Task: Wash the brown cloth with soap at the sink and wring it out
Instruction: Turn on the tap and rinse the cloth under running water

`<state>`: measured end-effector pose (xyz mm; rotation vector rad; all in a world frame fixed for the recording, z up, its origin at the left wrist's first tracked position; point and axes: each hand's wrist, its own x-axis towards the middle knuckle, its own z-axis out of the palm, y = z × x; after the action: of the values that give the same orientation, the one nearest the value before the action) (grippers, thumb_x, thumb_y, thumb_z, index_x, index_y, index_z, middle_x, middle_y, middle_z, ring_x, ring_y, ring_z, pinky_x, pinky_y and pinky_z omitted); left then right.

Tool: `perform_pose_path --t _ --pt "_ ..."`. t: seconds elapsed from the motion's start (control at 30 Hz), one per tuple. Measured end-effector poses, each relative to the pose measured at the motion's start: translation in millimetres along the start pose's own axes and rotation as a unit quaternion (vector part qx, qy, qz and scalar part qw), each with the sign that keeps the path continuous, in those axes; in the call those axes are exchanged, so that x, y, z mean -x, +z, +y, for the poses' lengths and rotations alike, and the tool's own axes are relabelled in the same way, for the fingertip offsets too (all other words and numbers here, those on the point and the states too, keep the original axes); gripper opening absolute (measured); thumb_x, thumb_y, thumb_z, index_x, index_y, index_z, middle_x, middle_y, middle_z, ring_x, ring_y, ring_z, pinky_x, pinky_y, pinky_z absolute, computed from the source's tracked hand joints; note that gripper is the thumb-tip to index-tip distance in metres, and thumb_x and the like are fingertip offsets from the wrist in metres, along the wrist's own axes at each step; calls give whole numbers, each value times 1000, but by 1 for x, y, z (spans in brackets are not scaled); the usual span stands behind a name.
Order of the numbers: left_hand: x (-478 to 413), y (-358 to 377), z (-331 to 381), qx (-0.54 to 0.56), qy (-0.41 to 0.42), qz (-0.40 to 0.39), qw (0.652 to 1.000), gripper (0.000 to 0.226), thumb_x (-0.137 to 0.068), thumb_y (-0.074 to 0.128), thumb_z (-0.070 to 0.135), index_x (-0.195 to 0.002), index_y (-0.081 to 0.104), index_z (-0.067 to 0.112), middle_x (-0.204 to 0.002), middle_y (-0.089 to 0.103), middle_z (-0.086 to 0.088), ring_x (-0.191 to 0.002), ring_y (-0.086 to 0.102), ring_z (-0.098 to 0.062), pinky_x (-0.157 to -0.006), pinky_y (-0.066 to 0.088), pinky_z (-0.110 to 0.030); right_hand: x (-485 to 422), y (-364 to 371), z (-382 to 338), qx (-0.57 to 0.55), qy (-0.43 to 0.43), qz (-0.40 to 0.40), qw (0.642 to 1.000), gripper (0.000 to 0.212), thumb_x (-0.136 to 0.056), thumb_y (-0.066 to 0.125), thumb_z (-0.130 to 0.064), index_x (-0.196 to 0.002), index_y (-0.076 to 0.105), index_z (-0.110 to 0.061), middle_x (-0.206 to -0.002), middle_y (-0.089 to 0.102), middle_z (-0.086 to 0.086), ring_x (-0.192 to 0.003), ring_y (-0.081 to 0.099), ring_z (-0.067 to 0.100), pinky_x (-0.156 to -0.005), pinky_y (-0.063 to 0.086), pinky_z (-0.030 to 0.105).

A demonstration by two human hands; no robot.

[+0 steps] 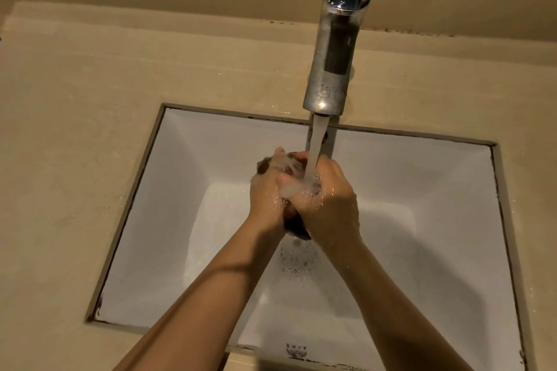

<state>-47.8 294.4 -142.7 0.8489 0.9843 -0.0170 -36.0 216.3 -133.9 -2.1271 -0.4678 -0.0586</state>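
Over the middle of the white sink (pixel 168 220), my left hand (pixel 265 196) and my right hand (pixel 331 205) are wrapped together round the bunched brown cloth (pixel 294 221). The cloth is wet and foamy, and only dark lumps of it show above and below my fingers. Water runs from the chrome tap (pixel 334 48) straight onto the cloth and my right hand's knuckles. White suds cover the fingers where the stream lands.
A beige stone counter (pixel 75 129) surrounds the sink, with a raised ledge along the back wall. Soap bubbles float on the sink floor near the drain (pixel 297 259), below my hands. No soap bar or bottle is in view.
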Motion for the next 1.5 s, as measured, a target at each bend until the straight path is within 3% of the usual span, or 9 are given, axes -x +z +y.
perform_pose_path --t 0.13,0.33,0.57,0.67,0.77,0.93,1.1,1.23,1.5 --pt "8 1 1 -19 25 35 999 26 -87 55 35 -74 64 15 -70 63 -7 -71 65 -24 -67 54 -36 -2 3 5 2 39 -8 999 31 -89 48 -46 -78 51 -17 -65 51 -6 -55 51 10 -54 42 14" --pt "10 4 0 -46 47 75 995 23 -91 53 29 -77 60 12 -66 58 -4 -62 59 -19 -55 50 -28 -8 8 18 -114 153 -4 982 25 -87 38 -25 -64 47 -20 -53 45 -2 -47 48 7 -43 39 14" --pt "18 15 8 -85 44 69 993 31 -92 50 35 -93 65 8 -92 66 -21 -86 67 -30 -71 56 -38 -22 4 18 -204 324 -44 923 31 -94 43 -31 -71 57 -18 -73 58 5 -79 61 23 -80 54 41" --pt "21 18 7 -120 36 49 991 36 -92 49 45 -93 67 13 -82 67 -14 -71 66 -27 -54 53 -30 -30 -9 23 -277 345 -90 892 18 -92 51 -31 -75 57 -27 -84 60 1 -87 61 21 -87 53 42" --pt "21 14 9 -76 4 -33 997 49 -92 48 48 -114 63 7 -93 66 -16 -73 64 -29 -47 49 -27 -36 -27 28 -285 399 -105 865 26 -95 44 -40 -108 56 -21 -105 60 5 -97 60 22 -89 52 42" --pt "18 4 18 17 13 -26 999 39 -96 47 36 -118 63 8 -106 70 -15 -101 65 -30 -90 53 -46 -24 -50 24 -174 196 -95 960 27 -95 47 -27 -118 56 -17 -111 60 1 -98 57 10 -86 49 17" --pt "22 12 16 15 -53 17 998 32 -90 57 42 -93 66 11 -83 69 -10 -75 68 -23 -69 54 -37 10 -22 -11 9 -12 -30 999 34 -92 48 -42 -94 63 -11 -85 65 6 -73 61 12 -69 53 20" --pt "29 25 9 -136 32 2 990 37 -97 46 25 -63 57 18 -61 55 -3 -58 54 -18 -65 48 -34 -16 -16 -12 -43 253 4 966 21 -92 49 -37 -83 56 -19 -82 63 2 -76 60 16 -74 51 30" --pt "34 23 33 -159 28 5 987 15 -92 56 22 -85 66 14 -78 66 -8 -74 63 -22 -71 54 -35 -3 -23 -13 14 240 -73 968 26 -97 34 -39 -111 47 -22 -109 52 0 -97 57 17 -86 52 34"
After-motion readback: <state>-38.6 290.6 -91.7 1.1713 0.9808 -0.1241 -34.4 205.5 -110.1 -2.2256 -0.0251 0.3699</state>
